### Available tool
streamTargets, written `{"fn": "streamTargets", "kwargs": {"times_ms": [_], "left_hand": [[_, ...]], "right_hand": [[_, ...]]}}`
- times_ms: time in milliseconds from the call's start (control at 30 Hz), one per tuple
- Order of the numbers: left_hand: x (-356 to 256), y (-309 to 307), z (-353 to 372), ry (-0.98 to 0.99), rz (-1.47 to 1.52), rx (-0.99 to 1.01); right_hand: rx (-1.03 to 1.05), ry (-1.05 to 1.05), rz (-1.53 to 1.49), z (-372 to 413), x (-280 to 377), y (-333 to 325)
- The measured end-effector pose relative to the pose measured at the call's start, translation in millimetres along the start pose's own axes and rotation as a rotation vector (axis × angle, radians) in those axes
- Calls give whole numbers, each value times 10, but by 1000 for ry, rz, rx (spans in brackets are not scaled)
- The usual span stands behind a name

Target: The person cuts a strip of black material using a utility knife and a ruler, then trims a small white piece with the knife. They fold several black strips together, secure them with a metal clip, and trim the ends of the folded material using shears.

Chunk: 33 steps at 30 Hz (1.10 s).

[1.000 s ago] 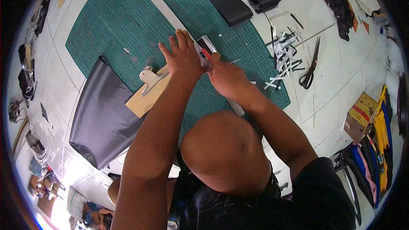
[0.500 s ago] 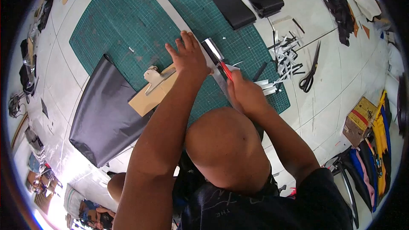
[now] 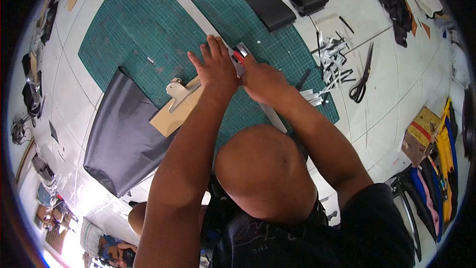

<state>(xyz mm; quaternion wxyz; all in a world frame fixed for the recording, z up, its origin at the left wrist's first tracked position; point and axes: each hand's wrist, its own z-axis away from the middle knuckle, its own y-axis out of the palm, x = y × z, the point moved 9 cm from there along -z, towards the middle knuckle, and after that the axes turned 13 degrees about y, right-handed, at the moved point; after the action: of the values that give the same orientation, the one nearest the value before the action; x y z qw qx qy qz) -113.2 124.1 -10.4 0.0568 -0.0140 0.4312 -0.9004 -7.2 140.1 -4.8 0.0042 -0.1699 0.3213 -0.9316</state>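
A long steel ruler [image 3: 186,5] lies diagonally across the green cutting mat [image 3: 134,25]. My left hand [image 3: 214,69] presses flat on the ruler with its fingers spread. Close beside it, my right hand [image 3: 265,80] is closed around a red utility knife [image 3: 238,57], which is at the ruler's edge; its blade tip is hard to make out. A small shiny black-and-white piece [image 3: 243,47] lies just beyond the knife, partly covered by my right hand. Left of my left forearm is a tan clipboard [image 3: 171,120] with a metal clip [image 3: 177,92].
Dark sheet material [image 3: 121,134] lies folded at the left. Black strips [image 3: 263,5] rest at the mat's far edge. White and black offcuts [image 3: 334,62] and black-handled scissors [image 3: 361,84] are at the right. A yellow-and-brown box [image 3: 421,131] sits further right.
My right hand has moved up and left with the utility knife along the ruler, close to my left hand. My left hand stays pressed on the ruler.
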Motion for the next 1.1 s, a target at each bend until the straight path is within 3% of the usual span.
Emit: {"fn": "streamTargets", "kwargs": {"times_ms": [267,433,533,733,833,1033,1100], "left_hand": [[-43,-18,50,14,31,7],[-26,-1,9,12,34,17],[-32,-26,16,-6,46,24],[-26,-48,30,-2,0,19],[-24,-29,2,-17,-41,27],[-34,-62,24,-27,25,62],[-22,-14,10,-11,26,41]], "right_hand": [[136,104,129,702,-785,327],[64,103,64,737,-676,84],[-85,-8,20,511,-433,17],[-10,65,-50,79,-19,-51],[-61,-21,-34,39,46,-76],[29,-9,58,211,-105,-47],[121,86,76,476,-510,203]]}}
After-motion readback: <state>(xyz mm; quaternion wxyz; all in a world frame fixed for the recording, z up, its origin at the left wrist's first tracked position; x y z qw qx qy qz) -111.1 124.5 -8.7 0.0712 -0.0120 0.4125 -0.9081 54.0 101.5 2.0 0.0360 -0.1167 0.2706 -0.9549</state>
